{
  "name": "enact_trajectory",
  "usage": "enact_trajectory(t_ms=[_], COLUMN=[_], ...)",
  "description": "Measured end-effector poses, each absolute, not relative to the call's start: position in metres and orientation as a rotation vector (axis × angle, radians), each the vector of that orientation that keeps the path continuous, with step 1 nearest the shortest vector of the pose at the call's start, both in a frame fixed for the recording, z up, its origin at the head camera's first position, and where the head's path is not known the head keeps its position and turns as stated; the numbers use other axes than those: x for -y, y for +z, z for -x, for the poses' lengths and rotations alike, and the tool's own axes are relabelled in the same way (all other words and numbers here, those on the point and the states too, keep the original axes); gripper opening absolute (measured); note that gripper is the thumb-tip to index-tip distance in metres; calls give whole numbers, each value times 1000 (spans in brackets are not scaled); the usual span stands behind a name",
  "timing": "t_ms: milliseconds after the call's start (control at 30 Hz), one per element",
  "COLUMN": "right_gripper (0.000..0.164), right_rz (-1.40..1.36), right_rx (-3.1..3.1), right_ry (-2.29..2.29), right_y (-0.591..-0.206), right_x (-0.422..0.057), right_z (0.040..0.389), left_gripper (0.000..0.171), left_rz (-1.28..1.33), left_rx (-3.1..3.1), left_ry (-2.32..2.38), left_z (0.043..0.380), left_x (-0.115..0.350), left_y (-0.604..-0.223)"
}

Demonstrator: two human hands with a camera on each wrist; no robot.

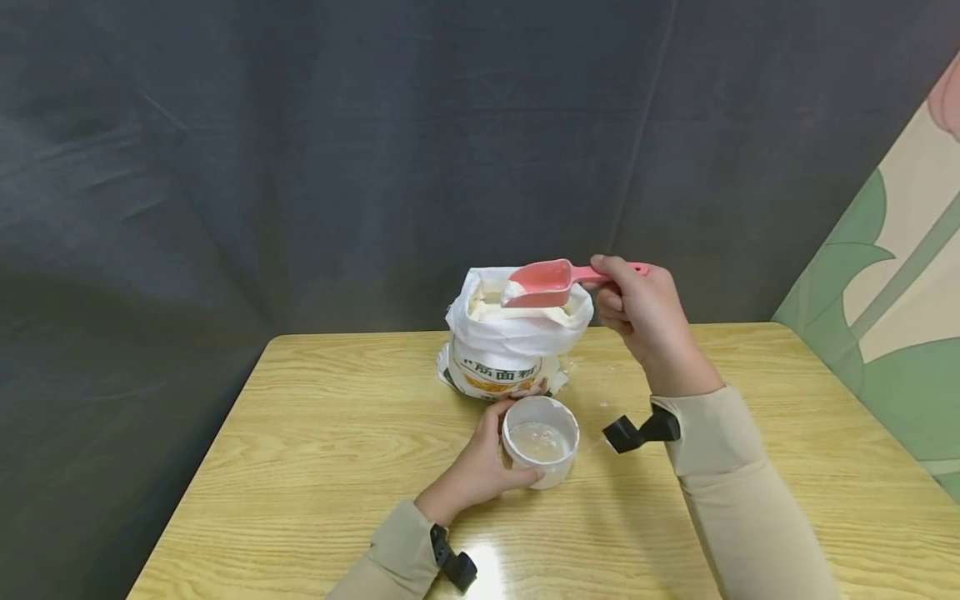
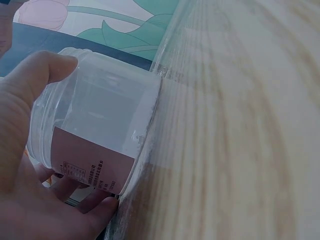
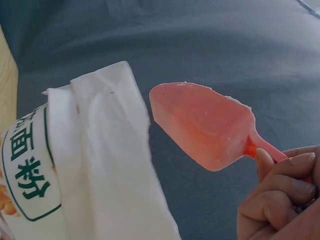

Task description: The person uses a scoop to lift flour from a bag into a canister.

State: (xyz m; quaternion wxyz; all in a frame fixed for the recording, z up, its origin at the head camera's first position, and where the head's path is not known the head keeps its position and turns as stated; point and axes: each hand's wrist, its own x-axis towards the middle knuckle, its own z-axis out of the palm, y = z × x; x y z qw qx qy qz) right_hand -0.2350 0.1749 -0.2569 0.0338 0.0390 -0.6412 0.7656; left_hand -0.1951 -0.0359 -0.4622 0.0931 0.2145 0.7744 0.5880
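My right hand (image 1: pixel 640 310) grips the handle of a pink scoop (image 1: pixel 551 279), holding it level above the mouth of a white flour bag (image 1: pixel 517 340). A little white flour (image 1: pixel 513 291) lies at the scoop's front lip. From the right wrist view, the scoop (image 3: pixel 205 125) shows its underside, with white specks along its rim. The bag stands with its top folded outward and pale flour inside. My left hand (image 1: pixel 483 467) holds a clear plastic jar (image 1: pixel 542 467) round its side on the table, in front of the bag. In the left wrist view the jar (image 2: pixel 107 105) carries a brownish-pink label.
The wood-grain table (image 1: pixel 337 417) ends at a dark curtain (image 1: pixel 375 167) behind the bag. A wall painted with green leaves (image 1: pixel 915 392) rises at the right. Small white specks of flour (image 1: pixel 606 405) lie on the table right of the bag.
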Motion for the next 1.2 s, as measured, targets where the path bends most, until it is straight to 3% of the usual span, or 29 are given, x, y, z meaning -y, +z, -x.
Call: enact_trajectory(t_ms=[367,867,1200], right_gripper=[40,47,46], right_rz=[-194,-283,-213], right_rx=[1763,1669,1828], right_ry=[2479,2481,2465], right_y=[-262,-297,-322], right_x=[-188,-204,-209], right_z=[208,173,169], left_gripper=[104,103,99], left_rz=[-635,-638,-687], left_rx=[-2312,-2279,-2236], left_ry=[1711,1754,1816], left_z=[194,192,191], left_x=[41,41,40], left_y=[-459,-460,-459])
